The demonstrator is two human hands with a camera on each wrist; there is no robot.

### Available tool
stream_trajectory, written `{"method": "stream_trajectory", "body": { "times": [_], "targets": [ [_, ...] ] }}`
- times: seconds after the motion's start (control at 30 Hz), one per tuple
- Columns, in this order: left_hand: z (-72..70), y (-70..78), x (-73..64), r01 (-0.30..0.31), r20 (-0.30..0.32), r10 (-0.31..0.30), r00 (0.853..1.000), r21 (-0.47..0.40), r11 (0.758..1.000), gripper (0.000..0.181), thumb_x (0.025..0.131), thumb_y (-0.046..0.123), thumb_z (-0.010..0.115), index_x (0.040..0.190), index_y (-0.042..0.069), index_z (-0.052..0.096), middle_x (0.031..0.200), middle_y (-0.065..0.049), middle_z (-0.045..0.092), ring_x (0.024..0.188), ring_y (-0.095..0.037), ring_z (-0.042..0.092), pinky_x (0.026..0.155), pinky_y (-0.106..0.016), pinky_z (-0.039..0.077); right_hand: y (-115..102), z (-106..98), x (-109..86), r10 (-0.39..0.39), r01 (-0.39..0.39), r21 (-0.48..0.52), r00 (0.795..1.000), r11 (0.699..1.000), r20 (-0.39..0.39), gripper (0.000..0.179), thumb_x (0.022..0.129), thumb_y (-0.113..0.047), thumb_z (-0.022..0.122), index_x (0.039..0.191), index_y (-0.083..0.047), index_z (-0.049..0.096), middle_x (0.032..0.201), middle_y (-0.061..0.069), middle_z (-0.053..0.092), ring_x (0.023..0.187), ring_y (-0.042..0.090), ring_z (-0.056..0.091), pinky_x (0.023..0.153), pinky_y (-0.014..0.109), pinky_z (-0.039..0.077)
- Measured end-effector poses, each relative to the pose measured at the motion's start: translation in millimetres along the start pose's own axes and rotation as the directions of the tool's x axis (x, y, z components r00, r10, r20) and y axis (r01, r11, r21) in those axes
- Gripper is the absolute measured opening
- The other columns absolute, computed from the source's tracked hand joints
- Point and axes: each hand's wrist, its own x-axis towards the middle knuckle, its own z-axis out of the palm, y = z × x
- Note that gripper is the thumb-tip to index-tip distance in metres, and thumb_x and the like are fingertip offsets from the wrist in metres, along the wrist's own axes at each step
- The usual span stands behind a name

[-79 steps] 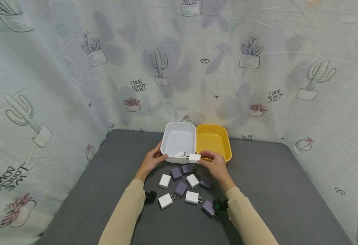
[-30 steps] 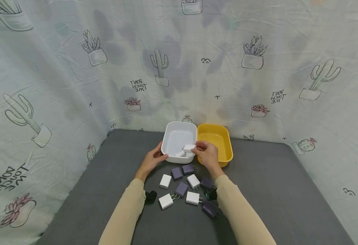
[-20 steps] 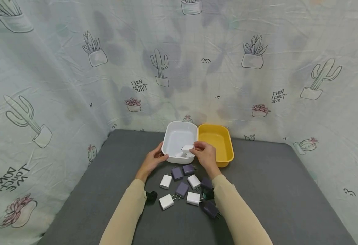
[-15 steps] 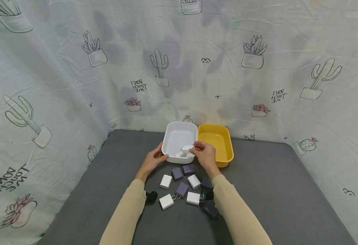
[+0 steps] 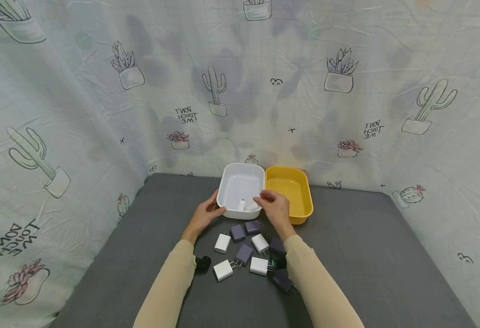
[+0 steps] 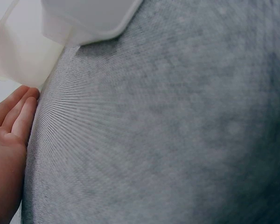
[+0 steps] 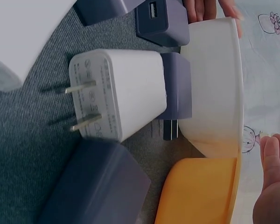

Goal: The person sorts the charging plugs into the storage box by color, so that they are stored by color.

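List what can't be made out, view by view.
Head: how many white wall chargers lie in the white tray; white blends into white.
Head: the right end of a purple wall charger, hidden by the right sleeve.
Left wrist: left hand, cut off at the left edge.
Right wrist: white tray's inside, hidden by its side.

White chargers [image 5: 242, 205] lie inside the white tray [image 5: 241, 182], by its near wall.

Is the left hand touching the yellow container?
No: in the head view, the left hand touches the white container at its near left corner, with the yellow container beyond it to the right.
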Motion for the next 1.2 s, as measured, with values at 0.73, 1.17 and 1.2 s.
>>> {"method": "stream_trajectory", "body": {
  "times": [0.73,1.17,1.2],
  "targets": [
    [-4.5,30.1,-12.1,0.018,0.067,-0.016,0.998,-0.033,0.999,0.082,0.089,0.019,0.073,0.155,0.010,0.025,0.154,-0.019,0.036,0.140,-0.033,0.041,0.113,-0.046,0.037,5.8,-12.3,-7.3,-0.015,0.018,-0.049,0.999,0.999,0.050,0.038,0.083,-0.033,0.078,0.112,-0.008,0.073,0.104,0.006,0.074,0.095,0.021,0.066,0.081,0.031,0.059],
    [-0.9,0.7,1.2,0.026,0.016,-0.026,1.000,0.009,1.000,0.084,0.088,0.029,0.074,0.155,0.020,0.026,0.155,-0.010,0.037,0.140,-0.028,0.042,0.112,-0.042,0.040,11.1,-22.1,-17.3,-0.041,0.043,-0.014,0.997,0.999,0.072,0.025,0.082,-0.026,0.080,0.102,-0.011,0.076,0.098,0.005,0.075,0.088,0.020,0.066,0.076,0.022,0.056],
    [-0.2,-0.7,1.4,0.025,0.007,-0.025,1.000,0.016,1.000,0.084,0.087,0.030,0.074,0.155,0.021,0.026,0.155,-0.009,0.038,0.139,-0.027,0.043,0.111,-0.042,0.041,11.9,-23.2,-18.0,-0.050,0.051,-0.017,0.996,0.999,0.073,0.024,0.082,-0.025,0.080,0.101,-0.011,0.076,0.097,0.006,0.075,0.088,0.019,0.066,0.075,0.020,0.056]
  ]
}}
